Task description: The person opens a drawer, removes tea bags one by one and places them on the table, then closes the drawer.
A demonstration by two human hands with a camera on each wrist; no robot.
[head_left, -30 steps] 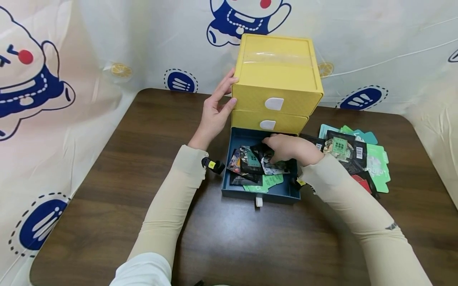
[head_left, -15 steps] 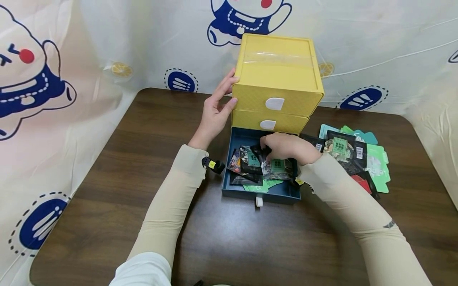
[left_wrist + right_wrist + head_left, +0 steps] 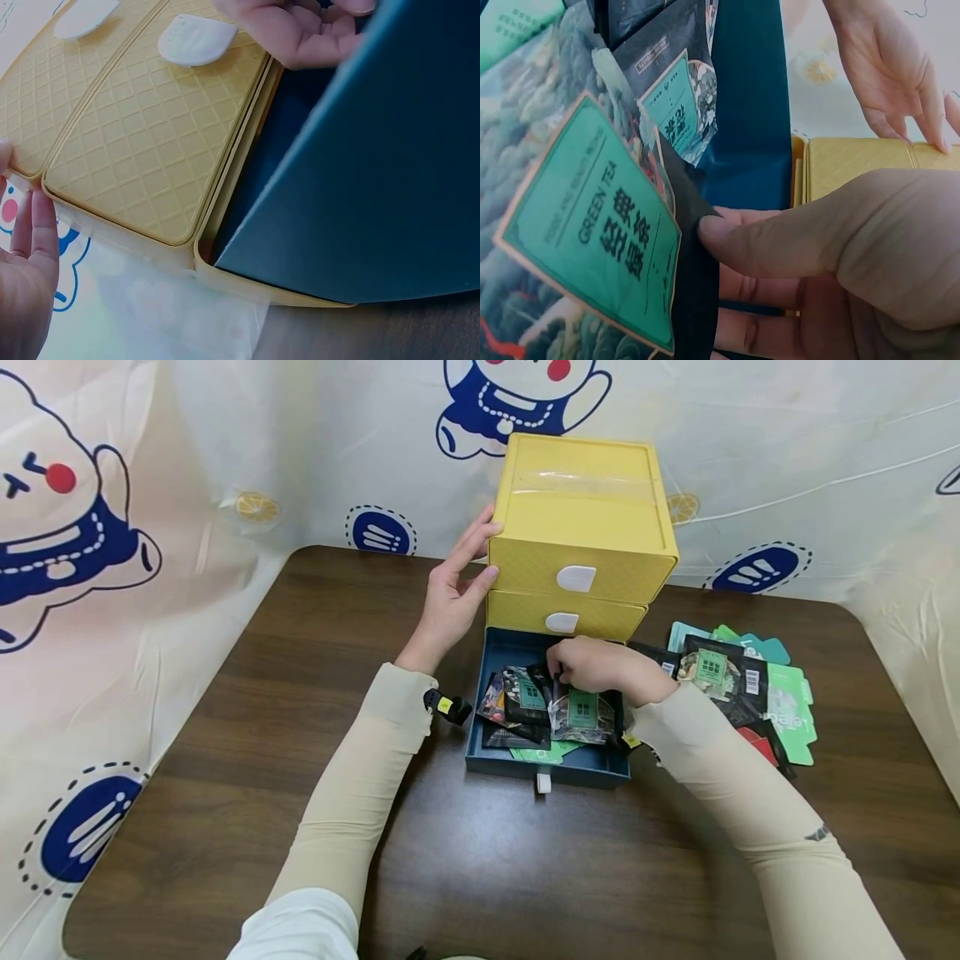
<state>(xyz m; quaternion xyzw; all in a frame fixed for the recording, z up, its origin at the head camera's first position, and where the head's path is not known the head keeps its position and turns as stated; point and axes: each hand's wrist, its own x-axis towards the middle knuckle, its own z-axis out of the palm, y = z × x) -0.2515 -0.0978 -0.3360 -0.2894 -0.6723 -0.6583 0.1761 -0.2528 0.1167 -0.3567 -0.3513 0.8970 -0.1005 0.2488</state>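
Just right of the frame's centre, I pinch the upper edge of a black-topped green tea packet with my right hand, thumb on the printed face and fingers behind. In the right wrist view the label reads "GREEN TEA" on a teal panel. The packet sits in an open dark blue drawer, directly below my fingers in the head view, with my palm and wrist off to its upper right.

My left hand lies in the upper middle of the frame, up and to the left of the packet and well apart from it. Its fingers are nearly straight, spread from the thumb and touching the left side of a yellow drawer box; it grips nothing.

Just left of the green tea packet lie a black pouch with a teal label, a colourful pouch and, lower down, a dark pouch. A green card shows beneath them, above the drawer's white pull tab.

At the right of the frame, on the dark wood surface, more black packets overlap cut-out green cards, near my right sleeve.
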